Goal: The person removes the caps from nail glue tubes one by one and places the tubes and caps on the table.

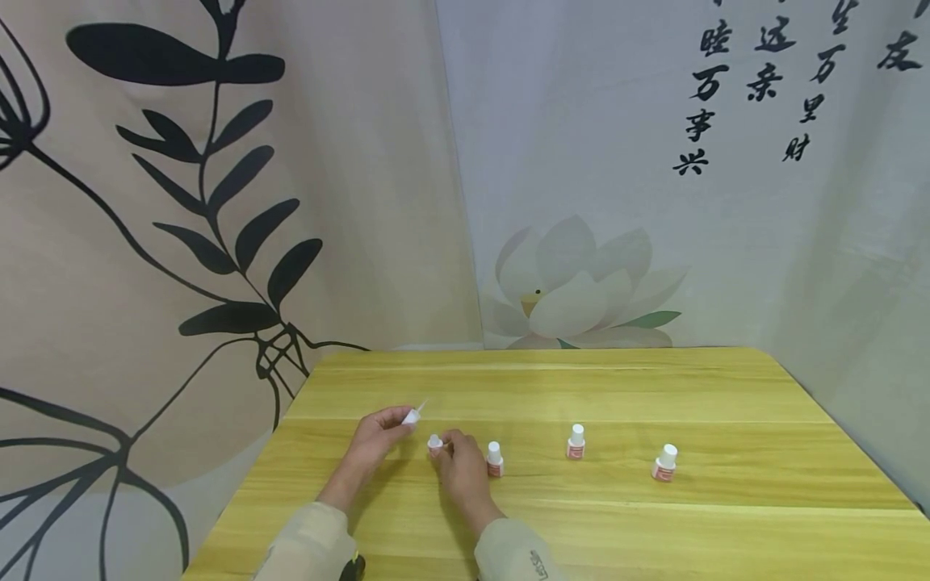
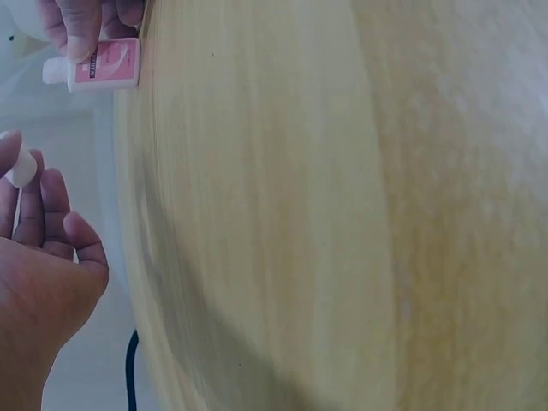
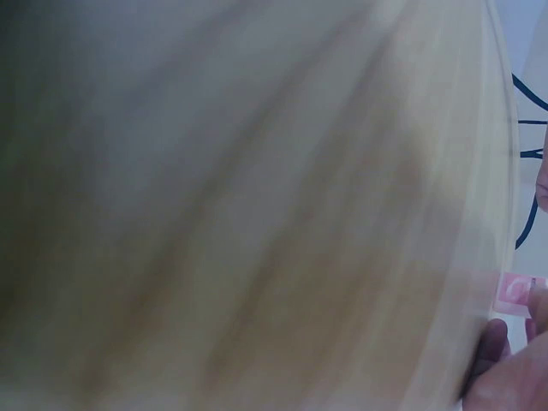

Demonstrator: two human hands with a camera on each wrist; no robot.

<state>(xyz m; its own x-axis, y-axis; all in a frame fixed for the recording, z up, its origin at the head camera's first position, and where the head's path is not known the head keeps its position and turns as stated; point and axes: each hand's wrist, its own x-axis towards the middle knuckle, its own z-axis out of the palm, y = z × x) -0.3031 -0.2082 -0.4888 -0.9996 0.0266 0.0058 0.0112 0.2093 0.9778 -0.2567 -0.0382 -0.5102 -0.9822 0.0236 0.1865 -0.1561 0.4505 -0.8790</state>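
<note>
My left hand [image 1: 376, 436] pinches a white bottle cap [image 1: 412, 416] with a thin pale applicator sticking out of it, up and to the right. The cap also shows at the left edge of the left wrist view. Just right of it, my right hand [image 1: 463, 472] grips a small white bottle [image 2: 107, 64] with a pink label; its neck is uncapped. Cap and bottle are apart. A capped bottle [image 1: 495, 460] of the same kind stands upright right beside my right hand. In the right wrist view only part of the held bottle [image 3: 515, 289] shows.
Two more capped bottles stand upright farther right, one nearer the middle [image 1: 576, 442] and one beyond it [image 1: 664, 464]. All are on a wooden table [image 1: 617, 532]. A printed curtain [image 1: 378, 202] hangs behind the table's far edge.
</note>
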